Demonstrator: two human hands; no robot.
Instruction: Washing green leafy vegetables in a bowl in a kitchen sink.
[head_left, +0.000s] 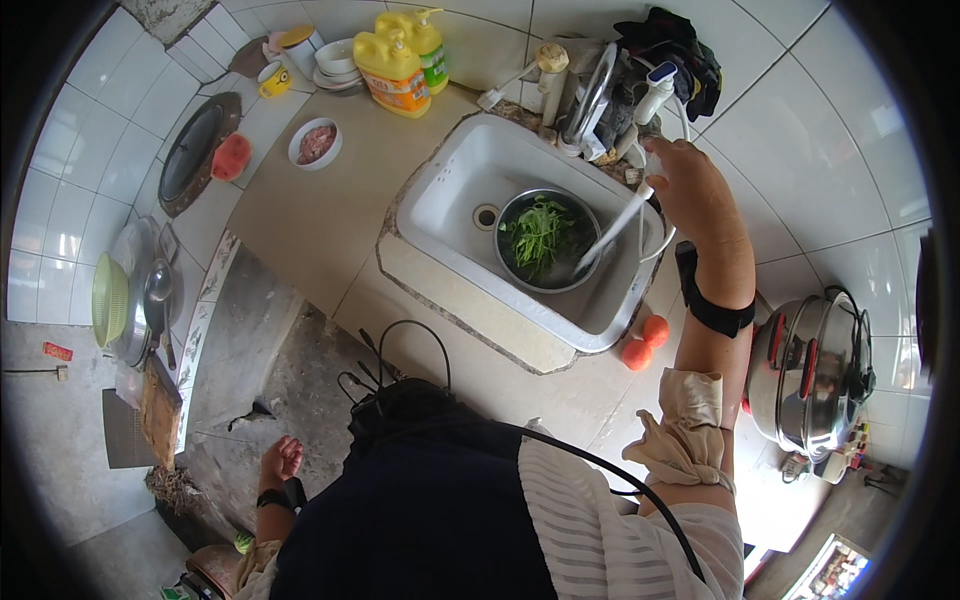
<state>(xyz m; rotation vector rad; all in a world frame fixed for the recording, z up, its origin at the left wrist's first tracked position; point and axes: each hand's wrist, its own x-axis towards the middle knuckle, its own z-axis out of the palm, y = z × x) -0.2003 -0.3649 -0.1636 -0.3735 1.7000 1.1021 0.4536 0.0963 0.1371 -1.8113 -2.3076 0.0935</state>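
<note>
My right hand (691, 184) reaches over the sink's right back corner, its fingers around a white tap fitting (652, 159) that they partly hide. From the white spout (646, 193) just below the fingers, water (615, 231) pours into a round metal basin (504, 261). Leafy greens (538, 234) lie in water inside it. The basin stands in a white sink (442, 191), right of the drain hole (485, 217). Low at the left, away from the counter, my left hand (281, 457) hangs with its fingers loosely curled in; nothing is seen in it.
Two peach-like fruits (637, 354) lie by the sink's front right corner. A chrome faucet (592, 97) rises behind it. Yellow detergent bottles (391, 71) and a bowl of raw meat (316, 142) stand left. A stainless steel pot (799, 375) sits at the right.
</note>
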